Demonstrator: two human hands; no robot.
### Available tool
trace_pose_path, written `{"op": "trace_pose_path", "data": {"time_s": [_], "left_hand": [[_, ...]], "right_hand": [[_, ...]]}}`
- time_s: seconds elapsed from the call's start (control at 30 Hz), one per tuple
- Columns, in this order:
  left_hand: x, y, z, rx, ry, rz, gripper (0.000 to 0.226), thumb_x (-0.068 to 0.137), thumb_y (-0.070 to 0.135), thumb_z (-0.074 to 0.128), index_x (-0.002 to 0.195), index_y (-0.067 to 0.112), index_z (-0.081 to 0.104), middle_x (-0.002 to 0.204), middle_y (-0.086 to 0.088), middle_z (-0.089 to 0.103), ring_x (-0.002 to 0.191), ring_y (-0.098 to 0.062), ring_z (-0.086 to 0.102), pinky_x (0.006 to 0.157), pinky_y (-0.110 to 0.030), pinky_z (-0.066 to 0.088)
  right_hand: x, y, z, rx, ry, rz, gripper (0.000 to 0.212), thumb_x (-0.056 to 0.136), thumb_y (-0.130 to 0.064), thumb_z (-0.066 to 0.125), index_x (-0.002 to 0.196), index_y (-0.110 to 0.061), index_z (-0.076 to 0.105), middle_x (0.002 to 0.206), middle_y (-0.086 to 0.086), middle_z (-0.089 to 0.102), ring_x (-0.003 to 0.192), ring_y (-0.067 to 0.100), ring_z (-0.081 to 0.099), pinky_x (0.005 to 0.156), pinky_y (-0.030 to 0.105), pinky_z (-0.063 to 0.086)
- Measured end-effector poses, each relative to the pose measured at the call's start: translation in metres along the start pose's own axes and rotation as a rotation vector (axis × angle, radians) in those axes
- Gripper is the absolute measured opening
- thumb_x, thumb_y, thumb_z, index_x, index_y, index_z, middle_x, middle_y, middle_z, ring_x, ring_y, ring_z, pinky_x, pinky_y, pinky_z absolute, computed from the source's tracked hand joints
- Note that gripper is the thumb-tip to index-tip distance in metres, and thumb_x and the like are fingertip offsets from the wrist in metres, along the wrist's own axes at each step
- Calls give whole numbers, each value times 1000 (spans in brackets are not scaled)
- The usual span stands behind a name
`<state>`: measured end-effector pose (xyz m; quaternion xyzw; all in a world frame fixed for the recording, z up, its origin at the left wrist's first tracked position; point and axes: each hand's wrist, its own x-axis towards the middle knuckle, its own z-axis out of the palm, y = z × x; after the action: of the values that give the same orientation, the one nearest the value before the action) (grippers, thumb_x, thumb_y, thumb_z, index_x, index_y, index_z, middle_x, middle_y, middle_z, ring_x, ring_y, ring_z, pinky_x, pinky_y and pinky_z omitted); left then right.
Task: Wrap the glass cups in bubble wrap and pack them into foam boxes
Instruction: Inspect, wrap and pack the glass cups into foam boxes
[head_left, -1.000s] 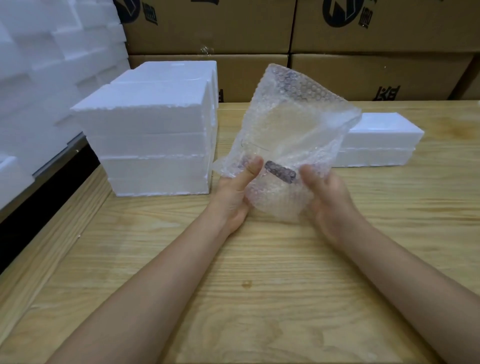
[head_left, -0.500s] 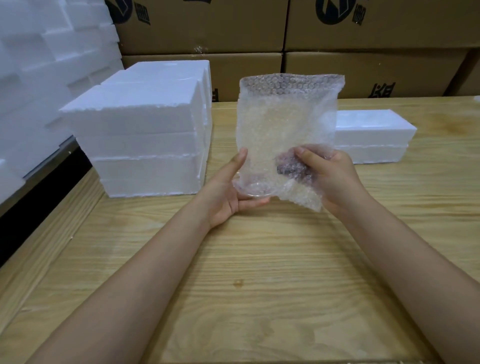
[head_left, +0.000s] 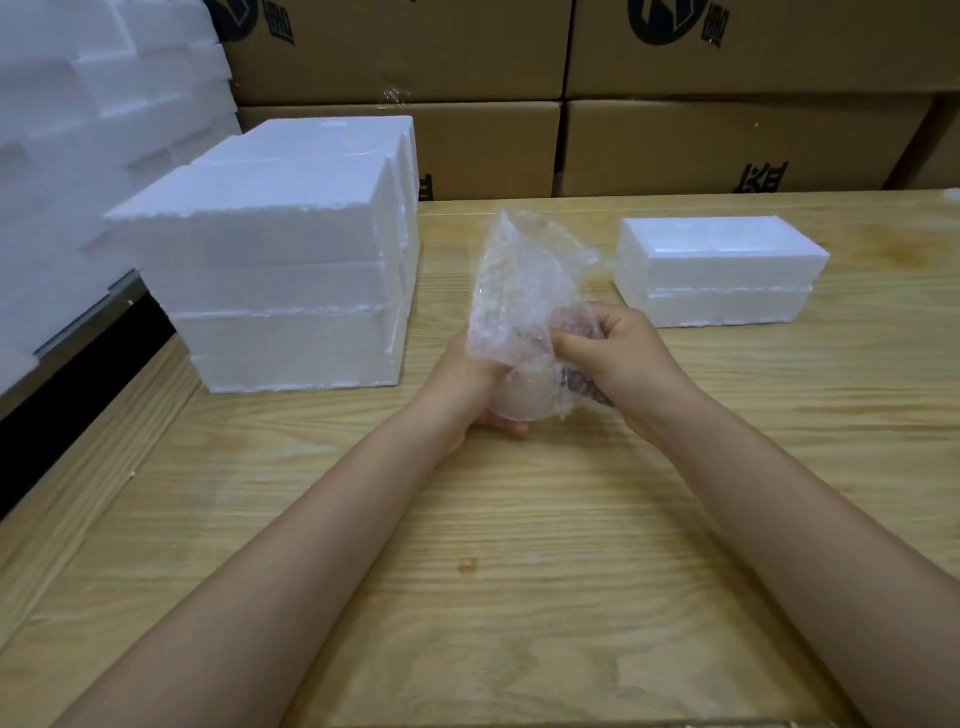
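My left hand (head_left: 460, 387) is gripping the glass cup (head_left: 522, 402) from underneath and my right hand (head_left: 621, 358) is pinching the bubble wrap (head_left: 519, 280) against it, over the table (head_left: 519, 545) centre. The wrap's far end is sticking up loose. Risk, I'm judging: the wrap unrolling, or the cup sliding out the bottom, before reaching the foam box (head_left: 717, 260) far right.

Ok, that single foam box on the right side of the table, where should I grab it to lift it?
Grip the foam box by its lower half, below the seam round its middle, with fingers on the two short ends, coming from the near side. It lies flat with a long face toward you, and the upper half looks like a separate lid, likely to lift off alone.
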<state>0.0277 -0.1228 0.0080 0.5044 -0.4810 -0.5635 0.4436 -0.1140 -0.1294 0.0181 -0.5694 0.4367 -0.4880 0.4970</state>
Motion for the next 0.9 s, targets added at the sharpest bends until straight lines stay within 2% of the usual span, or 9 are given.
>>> {"op": "trace_pose_path", "data": {"time_s": [0.07,0.17,0.3,0.4,0.57,0.63,0.73,0.83,0.9], "left_hand": [[0,-1,2,50,22,77,16,74,28,71,86,28,61,84,0,66,58,-15,67,43,-34,55],[-3,-3,1,119,-55,210,26,67,24,66,93,24,63,83,1,68,64,-15,68,49,-34,57],[-4,-8,-2,37,-184,270,55,67,13,58,120,0,53,92,-8,65,73,-16,66,53,-33,53],[-6,-5,-3,6,-223,260,56,79,23,58,129,-1,50,96,-10,65,77,-20,65,57,-32,51],[-4,-5,2,2,-75,293,24,96,2,45,115,11,56,92,-3,65,75,-12,64,56,-17,50],[-2,-6,3,34,-53,321,30,96,-1,44,108,22,57,91,1,66,74,-10,65,55,-18,50],[-1,-7,0,87,4,355,45,88,-12,41,99,28,58,87,5,66,77,-10,64,65,-27,52],[1,-7,0,155,9,378,43,81,-18,40,95,18,57,80,2,63,71,-11,60,62,-26,48],[0,-7,1,142,-4,366,38,81,-19,44,91,16,55,74,5,63,66,-8,59,58,-22,47]], "right_hand": [[1,0,0,-106,12,63,24,82,-13,73,100,-8,59,76,6,70,59,9,63,48,20,47],[1,-3,-1,-123,-17,235,50,81,-15,75,119,-9,43,82,7,62,47,4,60,38,17,42],[0,-3,0,-299,-66,161,24,82,6,55,93,-14,63,64,-9,65,51,-1,59,40,16,42],[3,-1,5,-423,25,98,28,81,3,48,92,-19,63,75,-3,63,66,5,62,50,19,45],[-2,-2,7,-318,-72,40,26,84,1,51,79,-23,61,60,-7,67,57,7,65,47,17,44],[-2,-3,4,-88,-193,107,15,86,-8,57,97,-17,63,68,-3,71,61,9,68,48,18,49],[2,-6,-2,319,-344,230,39,79,-23,57,115,-6,57,84,11,71,73,26,68,57,30,56],[2,-5,-1,201,-346,217,52,80,-54,57,110,-13,65,93,4,75,85,21,71,66,27,58],[1,-1,2,-19,-277,135,44,80,-51,59,114,-23,61,92,-6,75,84,14,72,63,21,55]]}}
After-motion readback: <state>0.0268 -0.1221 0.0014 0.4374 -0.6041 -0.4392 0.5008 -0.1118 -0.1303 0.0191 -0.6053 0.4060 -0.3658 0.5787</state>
